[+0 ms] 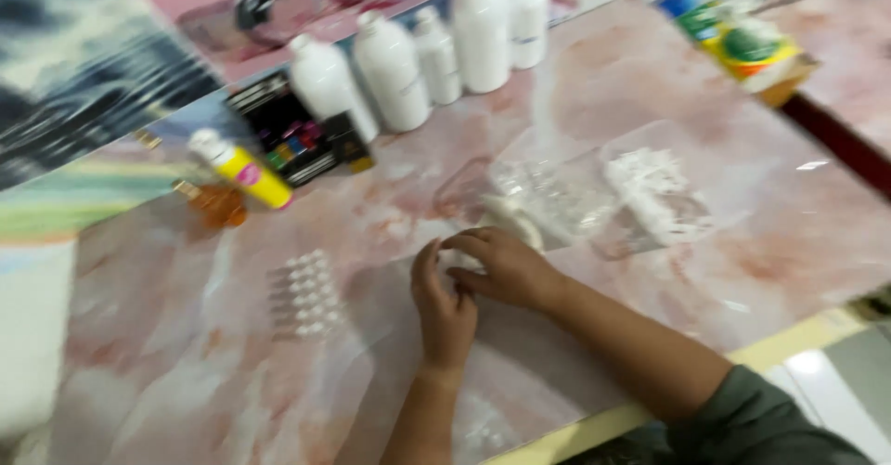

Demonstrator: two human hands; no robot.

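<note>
My left hand (444,309) and my right hand (502,265) meet at the middle of a pink marbled table (186,354). Both pinch a small white piece (461,260) between their fingertips. Just beyond them lies a white lump (510,218) at the mouth of a clear plastic bag (594,196). The bag holds more white crumbly material (655,189). The picture is blurred by motion.
Several white bottles (436,47) stand in a row at the table's far edge. A black box of coloured items (290,133), a yellow bottle (243,170) and a small orange jar (219,205) sit at the left. Clear small pieces (304,293) lie in rows left of my hands. Yellow-green packages (747,49) are far right.
</note>
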